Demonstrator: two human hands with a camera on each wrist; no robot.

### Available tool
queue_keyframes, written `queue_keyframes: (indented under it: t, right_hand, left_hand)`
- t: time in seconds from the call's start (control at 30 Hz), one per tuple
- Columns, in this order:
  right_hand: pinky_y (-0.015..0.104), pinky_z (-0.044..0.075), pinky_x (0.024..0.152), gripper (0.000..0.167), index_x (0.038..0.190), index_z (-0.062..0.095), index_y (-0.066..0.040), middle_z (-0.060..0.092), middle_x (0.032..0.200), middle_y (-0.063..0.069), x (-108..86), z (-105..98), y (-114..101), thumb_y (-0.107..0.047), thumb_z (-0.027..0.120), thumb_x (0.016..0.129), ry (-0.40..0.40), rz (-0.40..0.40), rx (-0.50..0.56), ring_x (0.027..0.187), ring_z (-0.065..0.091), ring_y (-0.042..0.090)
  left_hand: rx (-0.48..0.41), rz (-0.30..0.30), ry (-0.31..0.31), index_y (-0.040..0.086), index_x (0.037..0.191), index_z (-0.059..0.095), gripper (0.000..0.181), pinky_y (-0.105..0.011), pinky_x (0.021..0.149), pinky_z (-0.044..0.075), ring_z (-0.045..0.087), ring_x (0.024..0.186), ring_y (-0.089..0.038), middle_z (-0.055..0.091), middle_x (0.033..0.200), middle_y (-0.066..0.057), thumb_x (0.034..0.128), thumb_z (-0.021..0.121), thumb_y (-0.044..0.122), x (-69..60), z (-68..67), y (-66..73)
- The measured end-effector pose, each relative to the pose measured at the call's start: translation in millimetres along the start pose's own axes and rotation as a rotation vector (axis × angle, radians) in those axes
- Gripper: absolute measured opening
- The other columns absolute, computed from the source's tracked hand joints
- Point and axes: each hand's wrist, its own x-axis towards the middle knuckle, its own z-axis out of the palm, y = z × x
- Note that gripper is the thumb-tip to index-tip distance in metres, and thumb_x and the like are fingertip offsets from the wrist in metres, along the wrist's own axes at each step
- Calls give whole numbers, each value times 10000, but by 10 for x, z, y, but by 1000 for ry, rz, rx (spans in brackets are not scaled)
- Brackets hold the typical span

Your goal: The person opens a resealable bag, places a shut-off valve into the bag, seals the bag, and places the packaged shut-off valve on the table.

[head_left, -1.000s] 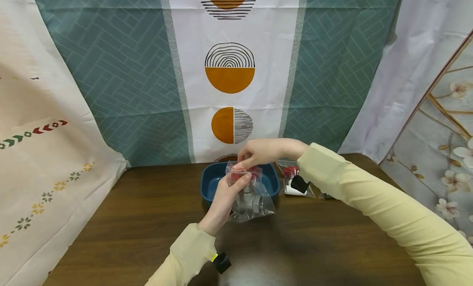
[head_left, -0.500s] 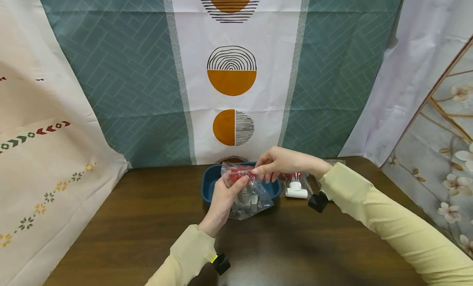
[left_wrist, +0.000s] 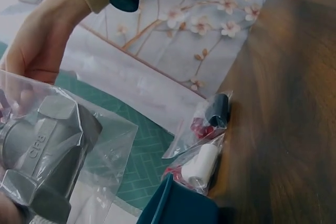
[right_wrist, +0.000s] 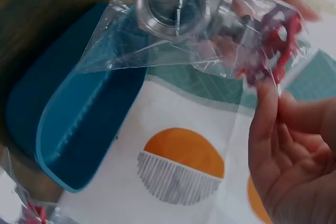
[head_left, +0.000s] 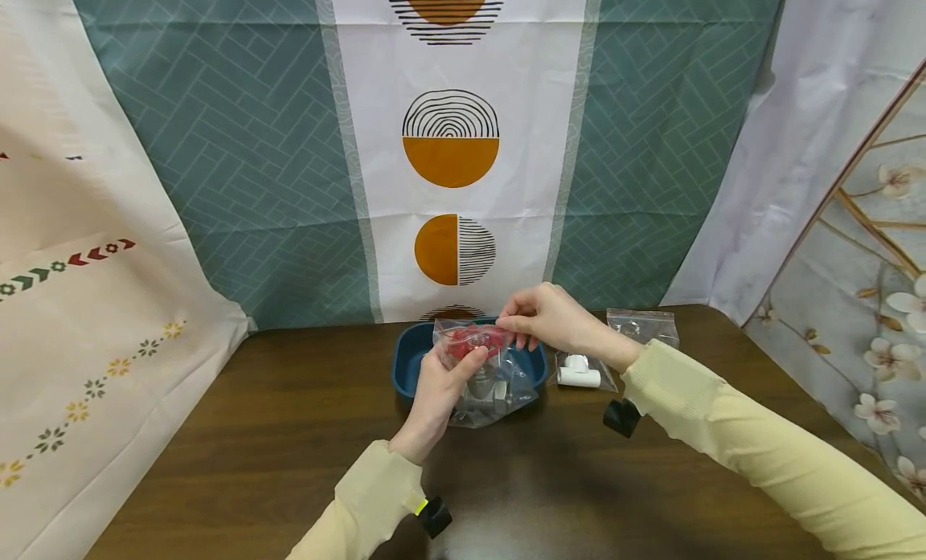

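A metal valve [left_wrist: 44,145] with a red handwheel [right_wrist: 278,45] sits inside a clear zip bag [head_left: 517,383], held up in front of a blue bin. My left hand [head_left: 437,387] grips the valve through the plastic, its thumb over the front just below the handwheel. At the bag's top right corner, my right hand [head_left: 553,319] pinches the edge between thumb and index finger. In the right wrist view, that pinch of the right hand [right_wrist: 294,145] is beside the red wheel. Whether the bag's seal is open cannot be made out.
The blue bin [right_wrist: 89,124] stands behind the bag near the table's back edge. To its right lies a bagged white tee-shaped fitting [head_left: 579,375]. Another bag [head_left: 644,325] lies farther right, with a dark cylindrical part [left_wrist: 218,111] and something red inside. Patterned cloths hang around the wooden table [head_left: 289,447].
The right hand has moved rightward along the bag's top edge, from above the handwheel to the right corner. The left hand keeps its grip on the valve with little movement.
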Motion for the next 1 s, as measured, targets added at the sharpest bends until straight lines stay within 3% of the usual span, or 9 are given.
queue_keyframes:
  t: [0.13, 0.37, 0.57, 0.73, 1.0]
  right_hand:
    - [289, 481, 506, 77, 880, 567, -28, 563, 718, 33, -30, 67, -43, -86, 531, 916, 119, -52, -98, 556, 552, 190]
    - [265, 494, 522, 49, 874, 495, -18, 556, 776, 54, -79, 162, -77, -7, 478, 919, 248, -165, -84, 654, 569, 184]
    - [271, 474, 560, 69, 856, 494, -35, 553, 745, 30, -118, 142, -127, 22, 503, 893, 397, -278, -110, 631, 559, 137]
    - [299, 499, 574, 45, 877, 494, -25, 543, 767, 46, -141, 123, -146, 13, 497, 900, 407, -263, -58, 647, 569, 154]
    - [304, 511, 604, 28, 898, 521, -29, 580, 806, 64, -158, 93, -63, -3, 510, 904, 385, -197, 40, 687, 604, 161]
  left_hand:
    - [-12, 36, -55, 3, 1201, 488, 543, -311, 759, 467, 566, 874, -227, 604, 1050, -120, 819, 665, 348, -9, 20, 18]
    - [-27, 78, -110, 27, 1190, 511, 423, -341, 782, 470, 566, 907, -237, 582, 1077, -121, 829, 675, 172, -9, 46, 23]
    - [-18, 162, -95, -27, 1173, 543, 367, -345, 802, 461, 562, 950, -254, 561, 1122, -148, 849, 643, 112, -43, 65, 238]
    - [-1, 166, -104, -31, 1154, 562, 339, -366, 805, 460, 575, 954, -256, 579, 1101, -167, 852, 638, 103, -47, 72, 331]
    - [54, 150, -62, -25, 1083, 608, 262, -374, 766, 478, 592, 903, -236, 629, 1016, -117, 840, 643, 65, -37, 86, 349]
